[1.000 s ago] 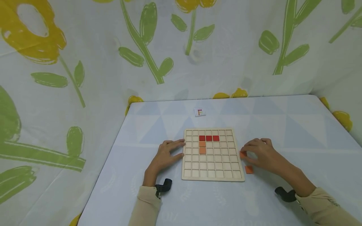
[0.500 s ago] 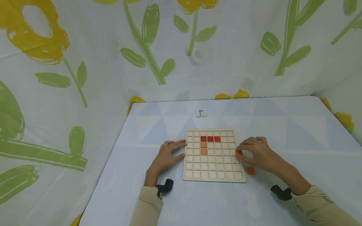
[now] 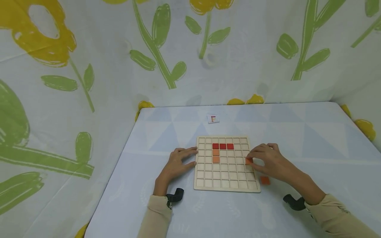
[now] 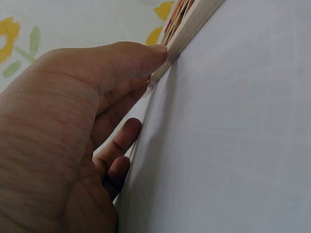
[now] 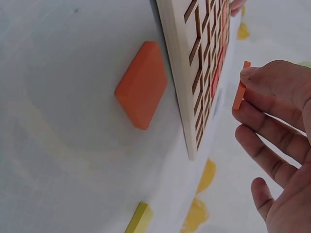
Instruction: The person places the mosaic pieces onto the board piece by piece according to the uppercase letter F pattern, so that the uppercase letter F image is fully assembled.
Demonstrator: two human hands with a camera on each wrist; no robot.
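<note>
A wooden grid board [image 3: 227, 176] lies on the table, with three red tiles [image 3: 222, 146] in a row and two orange tiles [image 3: 215, 155] below the leftmost. My left hand [image 3: 176, 163] rests at the board's left edge, thumb and fingertips spread against its side. Between thumb and fingers, my right hand [image 3: 266, 160] pinches an orange tile [image 5: 240, 92] held on edge above the board's right side. Another orange tile [image 5: 143, 87] lies flat on the table beside the board's right edge, under the right wrist.
Behind the board lies a small card [image 3: 213, 119] printed with a coloured grid pattern. In the right wrist view, a yellow tile [image 5: 139, 218] sits on the table; the right arm hides it from the head view. Flowered cloth [image 3: 238, 66] hangs behind the table.
The right hand has moved left with its orange tile, from beside the board to over its right edge. The left hand stays at the board; the head view has shifted slightly.
</note>
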